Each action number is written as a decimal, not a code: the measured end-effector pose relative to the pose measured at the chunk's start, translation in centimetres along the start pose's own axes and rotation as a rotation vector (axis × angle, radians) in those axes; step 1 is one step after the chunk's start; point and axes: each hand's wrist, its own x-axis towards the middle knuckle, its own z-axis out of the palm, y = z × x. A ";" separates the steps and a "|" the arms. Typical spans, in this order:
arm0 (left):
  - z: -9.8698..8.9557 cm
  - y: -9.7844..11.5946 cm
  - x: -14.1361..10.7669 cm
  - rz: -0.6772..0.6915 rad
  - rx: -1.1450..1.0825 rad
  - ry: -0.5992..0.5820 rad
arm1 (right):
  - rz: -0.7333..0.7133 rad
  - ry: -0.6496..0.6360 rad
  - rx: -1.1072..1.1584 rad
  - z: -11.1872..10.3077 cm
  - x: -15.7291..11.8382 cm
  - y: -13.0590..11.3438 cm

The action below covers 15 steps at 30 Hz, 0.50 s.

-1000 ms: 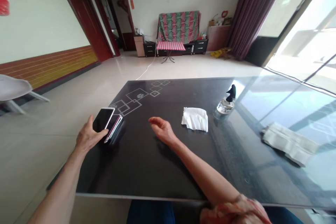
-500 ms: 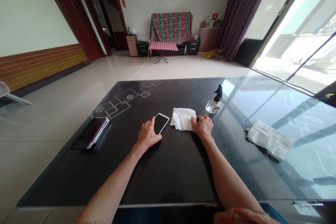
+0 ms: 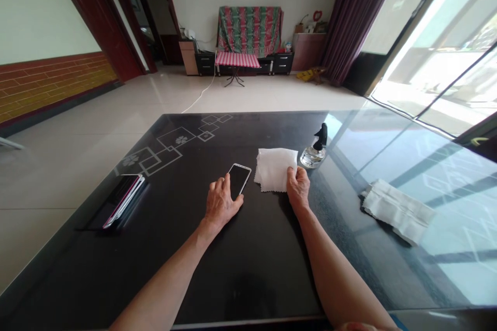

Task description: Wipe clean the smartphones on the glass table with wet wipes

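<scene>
A white-framed phone with a dark screen (image 3: 239,178) lies on the black glossy table (image 3: 233,269). My left hand (image 3: 222,199) grips its near-left edges between thumb and fingers. To the right of the phone is a white cloth with zigzag edges (image 3: 274,168). My right hand (image 3: 298,186) pinches the cloth's right side, thumb on top, with the fingers partly hidden. Just beyond that hand stands a clear spray bottle with a black trigger head (image 3: 313,152).
A stack of phones (image 3: 124,201) lies at the table's left side. Folded pale cloths (image 3: 398,209) lie on the right. Past the table's far edge are a small checkered table (image 3: 237,59) and a cloth-draped item (image 3: 250,31).
My right hand has closed on the cloth's edge, and the cloth looks more spread and raised at that side. My left hand stays at the phone. The view has tilted down a little.
</scene>
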 end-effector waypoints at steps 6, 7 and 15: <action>-0.4 -0.3 0.0 0.011 0.034 0.021 | 0.022 0.014 0.139 0.4 0.0 0.1; -0.5 -0.4 0.1 0.021 0.019 0.044 | 0.035 0.007 0.174 0.5 -0.1 0.0; -2.9 1.9 1.6 0.067 -0.337 0.216 | 0.304 -0.142 0.626 0.6 -1.5 -2.0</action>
